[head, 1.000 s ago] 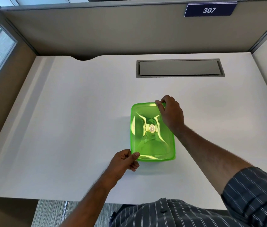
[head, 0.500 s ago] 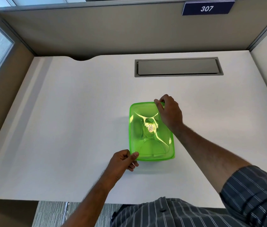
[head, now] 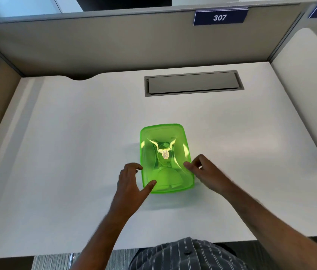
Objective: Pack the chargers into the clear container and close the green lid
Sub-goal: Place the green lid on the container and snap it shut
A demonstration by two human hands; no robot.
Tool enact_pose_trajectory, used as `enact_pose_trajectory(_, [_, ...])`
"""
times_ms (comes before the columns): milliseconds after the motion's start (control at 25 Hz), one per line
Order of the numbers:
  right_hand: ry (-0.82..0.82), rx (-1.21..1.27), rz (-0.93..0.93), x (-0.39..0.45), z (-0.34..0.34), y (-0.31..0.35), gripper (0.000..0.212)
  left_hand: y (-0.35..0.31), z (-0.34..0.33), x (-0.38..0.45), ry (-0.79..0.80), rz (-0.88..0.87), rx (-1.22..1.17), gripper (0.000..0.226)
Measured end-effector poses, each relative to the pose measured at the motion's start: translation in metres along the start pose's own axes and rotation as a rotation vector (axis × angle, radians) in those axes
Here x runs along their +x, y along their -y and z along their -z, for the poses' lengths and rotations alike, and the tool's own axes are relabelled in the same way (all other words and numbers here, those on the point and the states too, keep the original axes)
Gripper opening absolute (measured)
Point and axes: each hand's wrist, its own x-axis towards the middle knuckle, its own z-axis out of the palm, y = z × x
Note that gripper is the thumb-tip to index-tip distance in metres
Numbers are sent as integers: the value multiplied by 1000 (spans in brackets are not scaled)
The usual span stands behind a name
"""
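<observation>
Both hands have left the lid's corners and come to the near sides of the box.

The right hand (head: pixel 206 172), earlier pinching the far right corner, is now by the near right edge with loosely curled fingers, tips touching the green lid (head: pixel 165 158); the left hand (head: pixel 132 182) is spread, thumb on the near left rim, gripping nothing. The lid appears seated on the clear container, mid-desk (head: pixel 76 143), so closing looks nearly done. Chargers inside are unclear.

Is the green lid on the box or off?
On: the green lid covers the whole top of the container, edges lined up all round.
</observation>
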Motion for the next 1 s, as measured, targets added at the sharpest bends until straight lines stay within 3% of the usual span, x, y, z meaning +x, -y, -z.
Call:
enact_pose_trajectory(120, [61,-40,-39,-23,-4,-13,70,-25,-7,20,-72,-195,169,48])
enact_pose_trajectory(280, [114,17,-50,-35,-11,-19,79,-58,-21,49,54,-368,248,40])
enact_pose_trajectory(440, [141,210,-55,-36,-13,-19,60,-89,-37,84,256,-640,399,33])
enact_pose_trajectory(640, [121,295,-62,-41,-16,-17,47,-111,-65,115,523,-781,540,38])
enact_pose_trajectory(1000, [85,261,-83,-42,-17,-15,43,-101,-91,114,372,-927,549,31])
